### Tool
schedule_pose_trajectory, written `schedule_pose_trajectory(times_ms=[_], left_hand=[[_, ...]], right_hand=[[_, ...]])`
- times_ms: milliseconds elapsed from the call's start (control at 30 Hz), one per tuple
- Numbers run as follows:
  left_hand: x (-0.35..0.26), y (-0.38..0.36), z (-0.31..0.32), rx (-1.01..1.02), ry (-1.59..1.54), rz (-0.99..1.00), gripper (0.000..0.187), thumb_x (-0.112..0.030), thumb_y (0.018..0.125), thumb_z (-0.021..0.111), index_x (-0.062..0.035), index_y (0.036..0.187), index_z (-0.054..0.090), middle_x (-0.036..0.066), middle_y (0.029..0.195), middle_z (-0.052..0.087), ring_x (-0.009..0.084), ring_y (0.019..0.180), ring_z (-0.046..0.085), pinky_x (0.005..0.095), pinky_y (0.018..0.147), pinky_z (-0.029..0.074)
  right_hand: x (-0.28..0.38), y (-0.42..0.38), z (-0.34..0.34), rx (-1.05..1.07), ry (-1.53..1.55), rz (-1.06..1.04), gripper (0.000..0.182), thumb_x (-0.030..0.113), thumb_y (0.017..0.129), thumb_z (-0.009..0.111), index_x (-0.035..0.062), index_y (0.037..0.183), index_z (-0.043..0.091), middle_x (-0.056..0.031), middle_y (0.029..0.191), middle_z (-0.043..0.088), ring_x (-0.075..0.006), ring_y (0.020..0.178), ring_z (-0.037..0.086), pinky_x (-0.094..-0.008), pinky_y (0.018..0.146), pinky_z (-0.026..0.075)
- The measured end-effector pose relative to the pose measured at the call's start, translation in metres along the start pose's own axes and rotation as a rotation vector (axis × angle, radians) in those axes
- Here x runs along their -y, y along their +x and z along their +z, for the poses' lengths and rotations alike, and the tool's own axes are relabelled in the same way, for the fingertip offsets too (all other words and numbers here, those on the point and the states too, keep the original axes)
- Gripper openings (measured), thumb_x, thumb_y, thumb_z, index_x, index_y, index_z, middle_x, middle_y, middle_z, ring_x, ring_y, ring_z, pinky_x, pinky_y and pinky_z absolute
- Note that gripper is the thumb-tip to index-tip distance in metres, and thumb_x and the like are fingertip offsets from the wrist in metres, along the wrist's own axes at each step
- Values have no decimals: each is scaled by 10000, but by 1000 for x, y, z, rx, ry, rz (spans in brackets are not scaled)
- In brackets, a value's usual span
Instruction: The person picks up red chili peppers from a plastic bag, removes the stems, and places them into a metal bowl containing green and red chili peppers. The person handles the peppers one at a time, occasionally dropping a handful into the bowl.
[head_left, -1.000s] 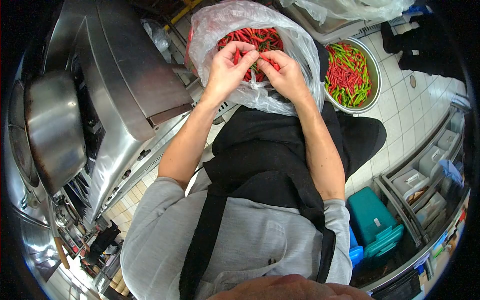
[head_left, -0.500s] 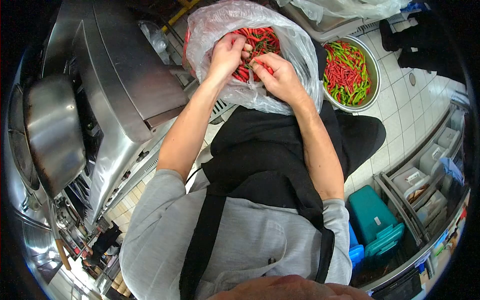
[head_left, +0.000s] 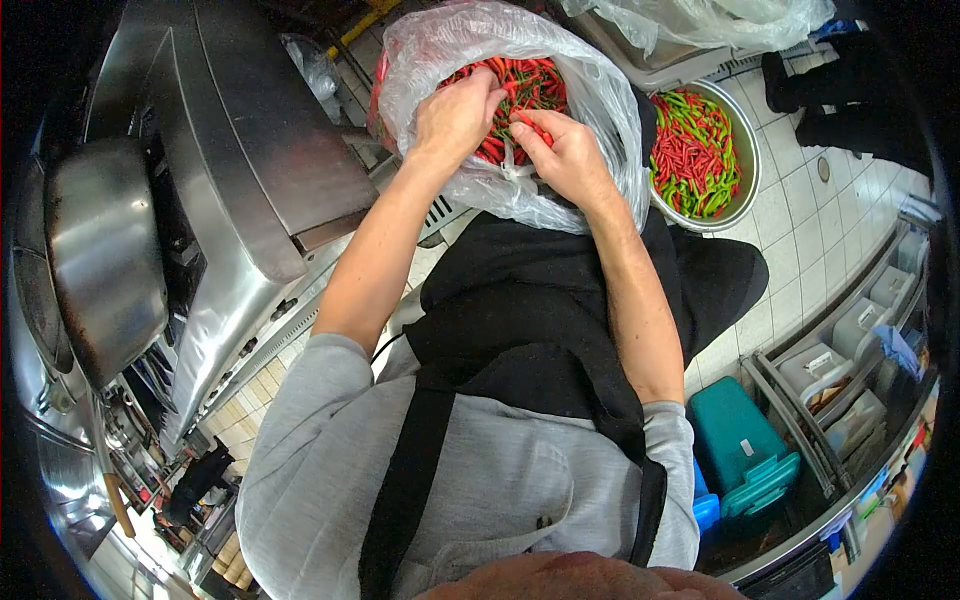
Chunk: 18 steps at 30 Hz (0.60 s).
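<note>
A clear plastic bag [head_left: 600, 100], its mouth folded wide, stands in front of my knees. Red chili peppers [head_left: 540, 88] with green stems fill it. My left hand [head_left: 455, 118] reaches over the bag's left side, fingers bent and pressed together among the peppers. A red chili shows at its fingertips, though the hand partly hides the grip. Close by on the right, my right hand [head_left: 568, 158] is closed around several red chilies, which stick out between thumb and fingers. Beside the bag, a round metal bowl [head_left: 752, 165] holds red and green chilies.
At left stands a steel kitchen unit [head_left: 270, 120], with a large metal pot [head_left: 105, 260] beyond it. A teal container [head_left: 735, 425] and a rack with bins [head_left: 815, 370] are at lower right. Another person's dark-clothed legs [head_left: 850, 100] stand on the tiled floor at upper right.
My left hand has moved up and away from the right hand, its fingers now further into the chilies. My right hand, still holding red chilies, has shifted slightly right and down.
</note>
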<state>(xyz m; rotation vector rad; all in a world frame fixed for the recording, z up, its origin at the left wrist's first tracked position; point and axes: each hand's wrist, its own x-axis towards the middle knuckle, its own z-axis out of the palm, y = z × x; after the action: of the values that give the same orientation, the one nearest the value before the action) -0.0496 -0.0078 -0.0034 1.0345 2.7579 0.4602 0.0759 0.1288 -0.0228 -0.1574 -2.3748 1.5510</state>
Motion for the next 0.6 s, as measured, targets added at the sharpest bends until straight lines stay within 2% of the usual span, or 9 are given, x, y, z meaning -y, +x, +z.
schedule_pose_trajectory(times_ms=[67,133,200,233,300,333,433,600], left_hand=[[-2,-12,-12,-48,-57,-37,255,-320,965,604,-78,1044,617,170,897,717,395,845,690,514,734,527],[-4,-23,-21,-151,-88,22,241,-300,954,638,-75,1035,615,169,908,717,381,839,693,494,719,531],[-12,-34,-29,-149,-105,39,232,-285,949,648,-73,1035,613,162,901,715,372,834,693,480,711,533],[-15,-39,-32,-146,-122,56,223,-270,944,659,-72,1035,612,154,895,714,364,829,693,466,703,536],[-19,-47,-32,-131,-110,93,214,-260,945,659,-73,1037,611,146,886,711,354,822,694,458,697,537],[-21,-49,-31,-115,-99,127,205,-250,945,658,-74,1038,610,138,877,708,345,815,694,450,691,538],[-21,-53,-25,-149,-97,196,198,-245,945,656,-79,1042,610,122,852,703,329,807,694,443,686,538],[-26,-52,-18,-141,-107,208,212,-256,942,656,-82,1054,611,120,860,702,316,814,695,445,693,538]], right_hand=[[1,1,-1,6,11,44,311,231,953,681,-19,1139,689,-184,983,723,-247,857,702,-335,767,538],[3,1,0,15,24,90,323,251,961,680,-13,1147,690,-182,988,728,-216,863,702,-323,770,538],[4,2,-2,10,110,173,316,251,973,677,-18,1140,693,-112,954,736,-128,845,659,-289,762,524],[3,3,-2,8,109,173,316,251,973,677,-18,1140,693,-112,954,736,-128,845,659,-289,762,524],[0,4,-3,-59,373,242,290,220,956,695,-32,1099,693,-89,912,739,-128,808,665,-288,747,532],[3,5,-4,-81,416,244,246,187,968,685,-28,1086,693,-24,897,714,-64,809,608,-251,726,517],[-1,3,-4,-33,486,309,246,206,977,683,-23,1066,698,16,889,672,-41,807,565,-214,724,476],[8,3,-9,-60,460,321,196,169,971,673,-20,1021,689,9,831,684,-45,752,583,-228,669,488]])
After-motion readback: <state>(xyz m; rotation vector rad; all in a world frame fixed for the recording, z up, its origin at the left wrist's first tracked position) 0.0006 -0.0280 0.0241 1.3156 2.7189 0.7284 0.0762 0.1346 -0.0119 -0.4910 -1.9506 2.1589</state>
